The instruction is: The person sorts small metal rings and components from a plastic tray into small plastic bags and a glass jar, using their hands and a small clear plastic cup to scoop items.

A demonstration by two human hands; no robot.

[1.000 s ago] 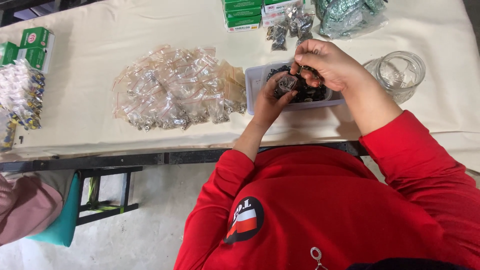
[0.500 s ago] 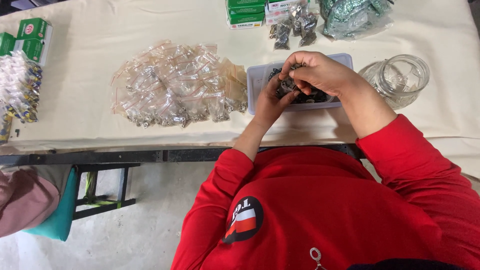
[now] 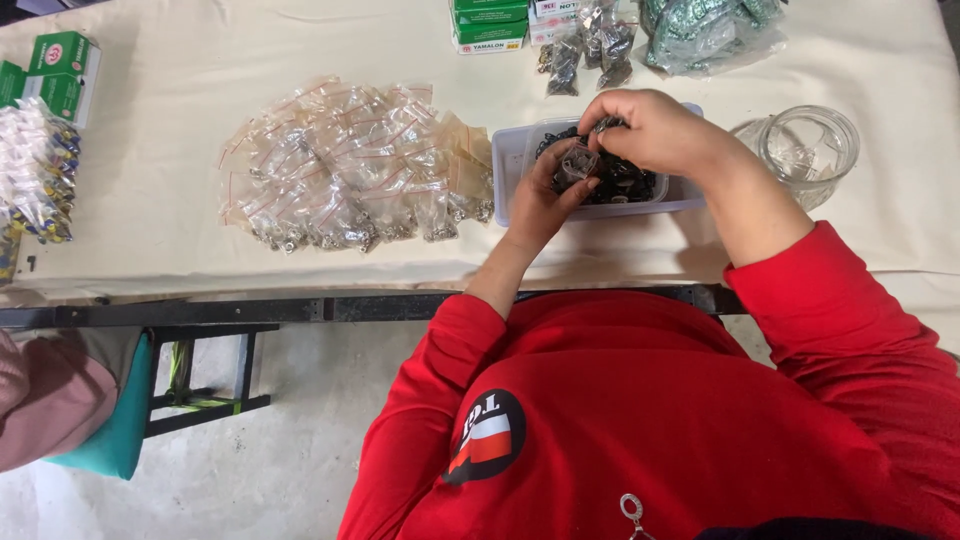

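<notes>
**Small bag and loose metal parts over the tray**

Head view: left hand (image 3: pixel 540 205) pinching a small clear bag (image 3: pixel 577 165) by its mouth, held just above a shallow plastic tray (image 3: pixel 510 160) of small dark metal parts (image 3: pixel 625 185). Right hand (image 3: pixel 650 130) curled over the tray, fingertips clenched on a few parts near the bag's opening. Bag likely thin, limp and slippery, best taken at the stiffer sealing strip; parts probably hard, light singly, prone to spill and roll.

Same view, surroundings: pale cloth-covered surface (image 3: pixel 200 250), soft and slightly wrinkled. Heap of filled clear bags (image 3: pixel 350 170) left of the tray, clear glass jar (image 3: pixel 810 150) to the right, green boxes (image 3: pixel 490 25) and more packets beyond. Bare concrete floor (image 3: pixel 280 450) below, teal stool (image 3: pixel 115 420) at the left beside another person's sleeve.
</notes>
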